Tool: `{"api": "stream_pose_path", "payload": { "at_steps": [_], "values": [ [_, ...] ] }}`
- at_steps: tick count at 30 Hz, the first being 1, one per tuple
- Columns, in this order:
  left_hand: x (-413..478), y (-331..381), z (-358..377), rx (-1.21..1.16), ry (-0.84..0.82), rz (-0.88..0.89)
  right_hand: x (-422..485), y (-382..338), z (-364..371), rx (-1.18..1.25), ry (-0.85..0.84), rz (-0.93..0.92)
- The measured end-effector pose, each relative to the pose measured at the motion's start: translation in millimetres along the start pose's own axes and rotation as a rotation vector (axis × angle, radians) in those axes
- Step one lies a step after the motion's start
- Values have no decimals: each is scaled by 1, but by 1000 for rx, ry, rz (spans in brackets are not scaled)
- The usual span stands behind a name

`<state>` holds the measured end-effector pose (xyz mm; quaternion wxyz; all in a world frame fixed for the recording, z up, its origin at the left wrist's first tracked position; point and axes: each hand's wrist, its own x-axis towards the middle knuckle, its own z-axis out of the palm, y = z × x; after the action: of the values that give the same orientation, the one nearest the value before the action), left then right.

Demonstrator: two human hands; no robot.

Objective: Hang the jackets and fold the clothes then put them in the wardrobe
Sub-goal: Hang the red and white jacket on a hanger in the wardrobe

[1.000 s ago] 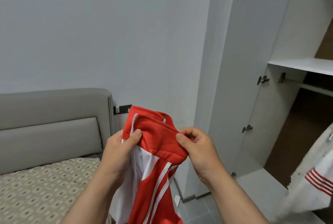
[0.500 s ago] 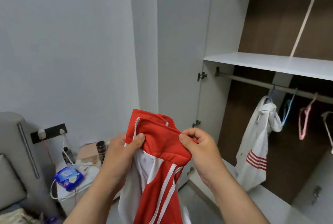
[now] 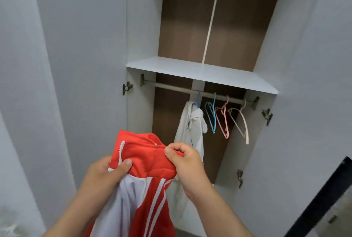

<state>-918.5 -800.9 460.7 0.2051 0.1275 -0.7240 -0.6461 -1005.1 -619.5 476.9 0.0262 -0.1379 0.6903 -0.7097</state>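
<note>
jacket (image 3: 148, 162): lower centre, before open wardrobe (image 3: 190, 69) | grip: pinched at collar by left hand (image 3: 106, 172) and right hand (image 3: 186, 162), probably to spread it for hanging | spare hangers (image 3: 214, 122): on rod (image 3: 171, 86), centre right

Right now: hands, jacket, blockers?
Left hand and right hand both grip red jacket near collar, not hung yet. White jacket hangs on rail; blue hanger, pink hanger, white hanger bare. Path to rail looks open.

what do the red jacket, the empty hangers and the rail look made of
Red white-striped jacket: soft synthetic knit, probably; it drapes with a faint sheen. Blue hanger, pink hanger, white hanger: thin plastic, judging by moulded pastel shapes. Grey wardrobe rail: likely metal, matte.
</note>
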Motion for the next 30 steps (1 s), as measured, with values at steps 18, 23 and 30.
{"api": "stream_pose_path", "payload": {
  "at_steps": [18,23,30],
  "values": [
    [213,-36,161,110,-230,-3,180,64,-116,-97,278,11],
    [271,-51,201,43,-259,-93,248,89,-154,-111,252,77],
    [316,-68,240,-38,-256,-194,319,136,-221,-366,497,196]
  ]
}}
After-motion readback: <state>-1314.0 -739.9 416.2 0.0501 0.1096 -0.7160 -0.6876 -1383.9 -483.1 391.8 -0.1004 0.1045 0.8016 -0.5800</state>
